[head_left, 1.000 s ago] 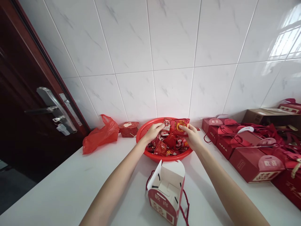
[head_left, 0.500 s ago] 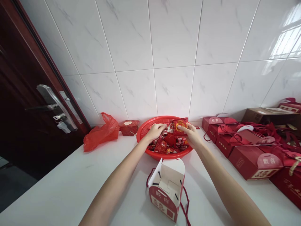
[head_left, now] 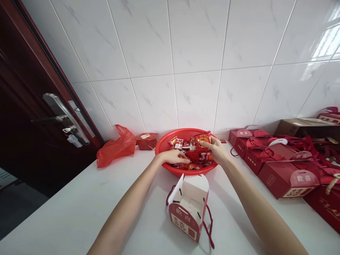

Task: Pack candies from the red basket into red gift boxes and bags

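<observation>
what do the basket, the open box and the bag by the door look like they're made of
The basket looks like glossy red plastic, with a smooth rim and many small holes in its side. The open box seems to be folded card, printed red outside and plain white inside. The bag is probably thin plastic film: crinkled, slightly see-through and softly shiny.

There is 1 basket [head_left: 184,172], 1 open gift box [head_left: 183,220], 1 plastic bag [head_left: 117,150] and 1 door handle [head_left: 51,118].

Wall tiles [head_left: 198,39] glossy; basket [head_left: 175,171] smooth plastic; open box [head_left: 186,223] seemingly card.
</observation>
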The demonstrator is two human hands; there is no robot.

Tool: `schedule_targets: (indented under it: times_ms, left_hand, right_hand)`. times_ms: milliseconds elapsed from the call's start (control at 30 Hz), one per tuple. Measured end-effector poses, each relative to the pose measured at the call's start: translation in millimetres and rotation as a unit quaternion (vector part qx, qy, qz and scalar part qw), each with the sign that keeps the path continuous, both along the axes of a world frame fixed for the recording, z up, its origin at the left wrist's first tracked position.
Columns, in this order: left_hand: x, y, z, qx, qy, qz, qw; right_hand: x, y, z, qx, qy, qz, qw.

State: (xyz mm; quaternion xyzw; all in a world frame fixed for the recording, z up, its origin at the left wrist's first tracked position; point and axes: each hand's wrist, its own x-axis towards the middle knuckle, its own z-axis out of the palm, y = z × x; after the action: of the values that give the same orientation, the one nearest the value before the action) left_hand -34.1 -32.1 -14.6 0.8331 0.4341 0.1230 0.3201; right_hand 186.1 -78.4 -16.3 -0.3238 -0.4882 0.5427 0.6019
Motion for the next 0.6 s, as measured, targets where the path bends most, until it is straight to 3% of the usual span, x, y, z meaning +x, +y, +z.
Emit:
schedule_targets:
  times_ms: [100, 200, 333, 433, 600]
  left_hand:
    - [-7.1, -4.7, 8.0, -0.055, 0.076, -0.070, 0.993]
    - [-10.5, -6.3, 11.9, -0.050, 0.093, -0.068, 0.992]
    - [-9.5, -11.3, 12.4, -0.021, 0.079, -0.041, 0.996]
    - [-7.8, -18.4, 11.4, 0.048, 0.048, -0.004, 0.998]
    - [-9.6, -35.7, 12.3, 0.124, -0.120, 0.096, 0.980]
  right_hand:
    - [0.2, 0.6, -0.4, 0.000, 0.005, 0.005, 1.000]
    - [0.7, 1.2, -0.5, 0.002, 0.016, 0.006, 1.000]
    - [1.3, 0.8, 0.7, 0.006, 0.023, 0.014, 1.000]
    - [1.7, -1.2, 2.7, -0.001, 0.029, 0.024, 0.999]
    - [5.0, -10.9, 15.1, -0.027, 0.020, 0.051, 0.998]
